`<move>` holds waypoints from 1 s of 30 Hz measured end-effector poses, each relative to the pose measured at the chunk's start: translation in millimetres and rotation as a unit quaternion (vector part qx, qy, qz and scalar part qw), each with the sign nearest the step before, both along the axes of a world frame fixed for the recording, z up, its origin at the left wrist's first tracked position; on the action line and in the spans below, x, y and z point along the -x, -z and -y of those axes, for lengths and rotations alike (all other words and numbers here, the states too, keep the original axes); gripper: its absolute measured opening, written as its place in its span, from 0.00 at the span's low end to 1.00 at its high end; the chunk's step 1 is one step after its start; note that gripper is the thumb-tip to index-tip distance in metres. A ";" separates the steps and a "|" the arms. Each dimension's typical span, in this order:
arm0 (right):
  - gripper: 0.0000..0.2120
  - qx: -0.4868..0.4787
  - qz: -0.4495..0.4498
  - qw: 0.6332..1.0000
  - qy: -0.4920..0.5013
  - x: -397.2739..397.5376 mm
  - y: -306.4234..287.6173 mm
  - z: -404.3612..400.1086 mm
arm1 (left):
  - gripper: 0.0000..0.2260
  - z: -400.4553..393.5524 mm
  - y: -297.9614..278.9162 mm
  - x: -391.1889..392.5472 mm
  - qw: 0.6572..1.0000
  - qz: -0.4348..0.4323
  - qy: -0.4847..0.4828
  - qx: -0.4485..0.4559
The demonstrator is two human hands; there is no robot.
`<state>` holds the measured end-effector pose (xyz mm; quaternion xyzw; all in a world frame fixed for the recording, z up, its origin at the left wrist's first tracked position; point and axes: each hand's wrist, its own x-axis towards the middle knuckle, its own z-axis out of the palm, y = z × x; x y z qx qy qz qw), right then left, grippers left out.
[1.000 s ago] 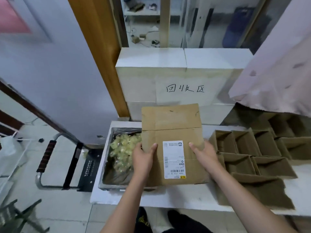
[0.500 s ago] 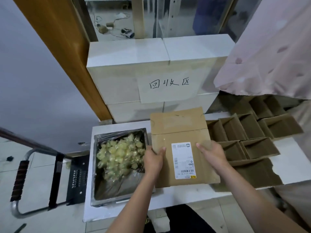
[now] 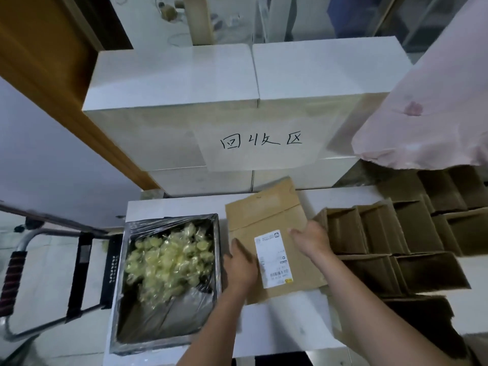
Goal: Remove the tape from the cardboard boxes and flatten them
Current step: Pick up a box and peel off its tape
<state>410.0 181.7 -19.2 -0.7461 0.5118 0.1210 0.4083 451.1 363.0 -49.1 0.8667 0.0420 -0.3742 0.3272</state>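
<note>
Both forearms enter from the bottom edge and reach forward over the white table (image 3: 277, 320). The left hand (image 3: 241, 265) lies on the left edge of the flattened cardboard box (image 3: 269, 233), fingers extended and palm down, pressing on the card; whether the thumb wraps under the edge cannot be determined. The right hand (image 3: 311, 239) rests on the right side of the same box, fingers spread and nearly straight, flat against the surface, with nothing gripped.

The box lies flat on the table, slightly rotated, with 1 flap (image 3: 264, 204) extended toward the far side. A white shipping label (image 3: 273, 258) with a barcode sits between the 2 hands.

Just beside the box on the left stands a metal tray (image 3: 169, 336) lined with clear plastic film, holding a heap of crumpled yellowish tape (image 3: 169, 257). To the right of the box lie rows of flattened brown cartons (image 3: 396, 239) overlapping one another.

Left of the table, on the floor, stands a hand cart (image 3: 52, 281) with a dark grip on its handle.

Beyond the table, white boxes (image 3: 224, 83) are stacked against the far side, and a paper sign (image 3: 261, 141) with 3 handwritten characters is fixed to their front. A pink sheet (image 3: 427, 107) hangs in at the upper right, and a wooden door frame (image 3: 52, 75) runs diagonally at the upper left.
</note>
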 end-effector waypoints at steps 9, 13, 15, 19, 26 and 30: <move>0.17 -0.058 -0.007 0.996 0.068 -4.2 49.5 -4.7 | 0.30 8.0 46.8 -1.8 0.982 -0.009 0.169 -0.085; 0.18 -0.077 -0.011 0.995 0.068 -7.0 66.6 -15.0 | 0.32 3.4 63.1 -4.6 0.966 0.062 0.221 -0.116; 0.19 -0.084 -0.007 0.994 0.069 -11.6 75.3 -18.3 | 0.32 0.6 71.1 -5.8 0.958 0.093 0.239 -0.128; 0.23 -0.054 -0.022 0.997 0.058 -20.3 90.4 -20.5 | 0.31 -2.5 83.9 -6.7 0.945 0.134 0.270 -0.125; 0.33 0.110 -0.086 0.990 -0.028 -15.8 100.9 -35.1 | 0.32 -2.9 97.9 -3.0 0.941 0.166 0.267 -0.127; 0.35 0.216 -0.045 0.946 -0.239 -10.8 109.2 -47.8 | 0.31 -0.3 103.1 -3.6 0.951 0.186 0.233 -0.084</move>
